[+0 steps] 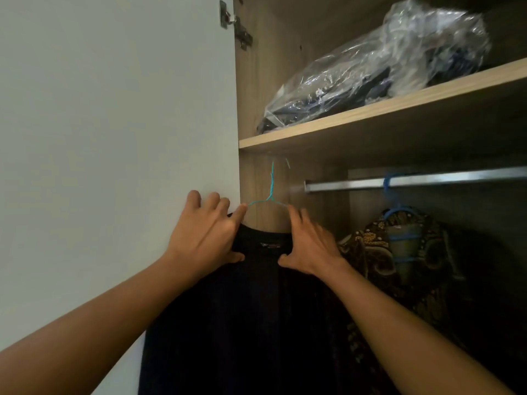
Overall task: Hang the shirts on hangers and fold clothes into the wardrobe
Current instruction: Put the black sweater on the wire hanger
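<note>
A black shirt (256, 309) hangs on a thin teal wire hanger (271, 192) held up in front of the wardrobe's left inner wall. My left hand (205, 238) grips the shirt's left shoulder at the collar, thumb under the fabric. My right hand (310, 246) grips the right shoulder the same way, fingers reaching up along the hanger wire. The hanger's hook points up just below the shelf and sits left of the metal rail (413, 181), not on it.
A patterned brown shirt (405, 252) hangs on a blue hanger (392, 195) on the rail. The wooden shelf (370, 115) above carries a clear plastic bag (385, 58) of dark clothes. The open white wardrobe door (114, 138) stands at left.
</note>
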### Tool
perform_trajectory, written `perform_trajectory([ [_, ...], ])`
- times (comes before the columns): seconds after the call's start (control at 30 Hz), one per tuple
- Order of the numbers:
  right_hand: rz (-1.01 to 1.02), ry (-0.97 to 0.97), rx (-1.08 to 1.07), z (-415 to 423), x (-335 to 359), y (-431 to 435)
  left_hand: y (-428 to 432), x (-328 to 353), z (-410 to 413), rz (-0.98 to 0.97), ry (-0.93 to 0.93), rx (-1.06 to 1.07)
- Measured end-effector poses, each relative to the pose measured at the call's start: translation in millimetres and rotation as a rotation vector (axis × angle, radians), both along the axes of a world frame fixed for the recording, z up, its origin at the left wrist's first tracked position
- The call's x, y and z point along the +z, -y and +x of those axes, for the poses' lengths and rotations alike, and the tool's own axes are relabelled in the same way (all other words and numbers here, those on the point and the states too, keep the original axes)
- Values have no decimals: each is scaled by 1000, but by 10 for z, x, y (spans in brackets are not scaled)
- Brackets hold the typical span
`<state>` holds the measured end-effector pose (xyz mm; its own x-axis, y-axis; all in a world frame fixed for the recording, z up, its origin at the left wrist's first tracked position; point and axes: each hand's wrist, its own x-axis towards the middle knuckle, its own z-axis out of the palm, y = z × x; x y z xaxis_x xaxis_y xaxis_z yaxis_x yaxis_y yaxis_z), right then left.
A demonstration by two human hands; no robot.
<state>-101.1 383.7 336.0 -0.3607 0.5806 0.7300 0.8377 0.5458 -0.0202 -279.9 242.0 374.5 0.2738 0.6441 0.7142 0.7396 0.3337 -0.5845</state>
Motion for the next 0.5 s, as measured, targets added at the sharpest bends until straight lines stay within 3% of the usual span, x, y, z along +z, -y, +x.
perform_trajectory([
  [0.23,-141,-9,-206,372,121,-332,-702,178,398,-48,38,-94],
  [0.5,-197,132,-368,475,104,-749,-1270,36,618,-122,173,-142],
])
